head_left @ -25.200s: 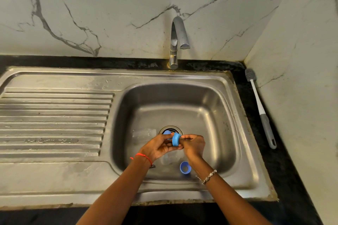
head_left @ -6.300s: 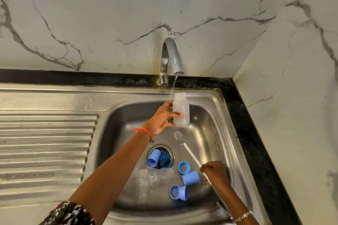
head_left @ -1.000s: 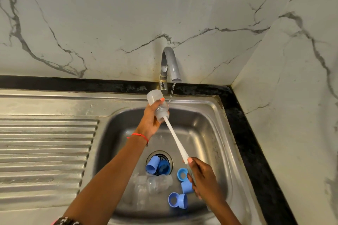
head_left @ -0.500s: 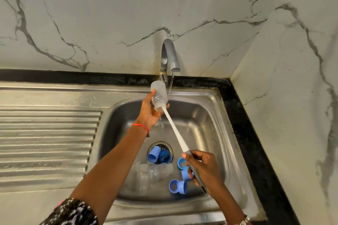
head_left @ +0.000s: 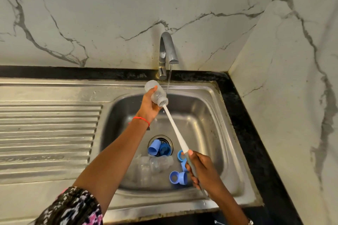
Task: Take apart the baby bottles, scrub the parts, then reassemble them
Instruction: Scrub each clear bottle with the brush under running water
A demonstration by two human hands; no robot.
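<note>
Up over the sink basin point(head_left: 210, 115), the left hand point(head_left: 149, 106) had its fingers wrapped round the clear bottle point(head_left: 155, 92), tilted with its mouth facing down-right, just beside the thin stream from the tap point(head_left: 167, 51). The right hand point(head_left: 203, 170) was curled tight around the grey grip of the bottle brush point(head_left: 175, 128), thumb pressed along the handle, bristle head sitting right at the bottle's mouth. Down on the basin floor, blue caps and rings point(head_left: 178, 178) lay scattered, two of them over the drain point(head_left: 160, 147), with more clear parts point(head_left: 153, 165) lying just beside.
</note>
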